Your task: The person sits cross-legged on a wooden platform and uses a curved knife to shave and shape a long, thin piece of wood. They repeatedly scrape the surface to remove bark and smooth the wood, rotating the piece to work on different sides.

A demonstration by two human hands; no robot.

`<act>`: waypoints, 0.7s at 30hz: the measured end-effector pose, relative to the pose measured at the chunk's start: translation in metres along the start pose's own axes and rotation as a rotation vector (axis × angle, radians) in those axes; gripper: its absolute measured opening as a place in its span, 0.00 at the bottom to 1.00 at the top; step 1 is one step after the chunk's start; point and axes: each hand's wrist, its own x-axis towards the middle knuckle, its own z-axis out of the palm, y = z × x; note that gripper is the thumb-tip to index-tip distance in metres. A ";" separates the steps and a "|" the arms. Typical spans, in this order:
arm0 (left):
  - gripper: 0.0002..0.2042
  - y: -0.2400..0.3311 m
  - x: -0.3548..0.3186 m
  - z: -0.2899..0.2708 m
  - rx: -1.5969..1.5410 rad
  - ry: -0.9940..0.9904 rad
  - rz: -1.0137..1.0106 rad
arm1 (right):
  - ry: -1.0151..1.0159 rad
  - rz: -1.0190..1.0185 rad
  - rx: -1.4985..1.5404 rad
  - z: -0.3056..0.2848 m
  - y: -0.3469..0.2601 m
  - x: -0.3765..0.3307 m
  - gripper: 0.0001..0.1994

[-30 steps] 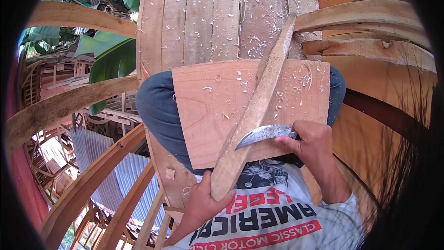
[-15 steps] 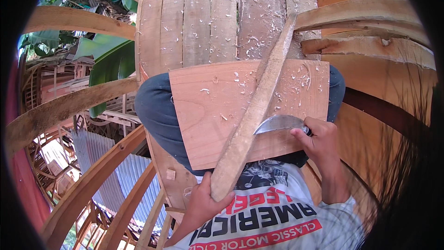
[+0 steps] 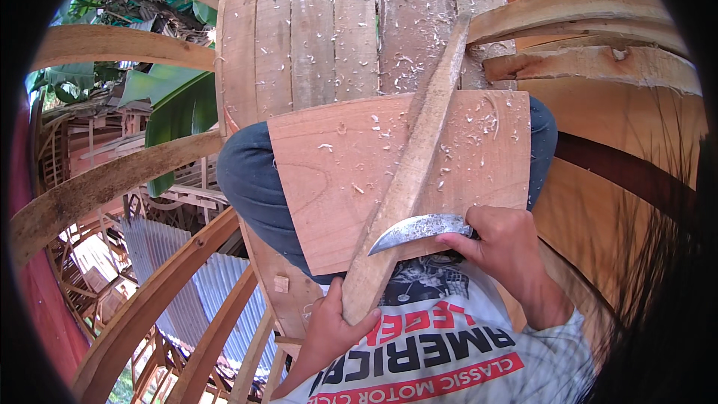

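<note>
A long, rough strip of wood [image 3: 419,157] slants across a wide, flat wooden board [image 3: 314,172] that rests on my lap. My left hand [image 3: 340,322] is wrapped round the strip's near end, close to my shirt. In my right hand [image 3: 505,243] is a knife [image 3: 422,230] with a curved, stained metal blade; my fingers cover its handle. The blade lies across the strip's lower part, its tip pointing left, just past the strip's left edge. Curled wood shavings [image 3: 490,121] are scattered over the board.
Under me is a plank floor [image 3: 314,37] littered with shavings, with a small wood block [image 3: 281,284] at its left. Curved wooden ribs [image 3: 112,172] rise on both sides. Beyond the left ribs are corrugated metal sheets [image 3: 224,292] and large green leaves [image 3: 179,108].
My right hand has shifted slightly left and down. The knife blade has come from the strip's right edge to lie across it, nearer to me. The left hand keeps its hold.
</note>
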 end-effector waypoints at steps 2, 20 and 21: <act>0.31 0.001 0.000 -0.001 -0.001 -0.005 -0.003 | 0.012 -0.030 0.047 0.004 -0.002 -0.002 0.24; 0.29 0.005 0.001 -0.002 -0.047 -0.013 0.004 | 0.099 -0.047 0.039 0.010 0.007 0.005 0.24; 0.29 0.002 0.001 -0.002 -0.047 -0.012 0.009 | 0.094 -0.044 0.031 0.010 0.007 0.005 0.24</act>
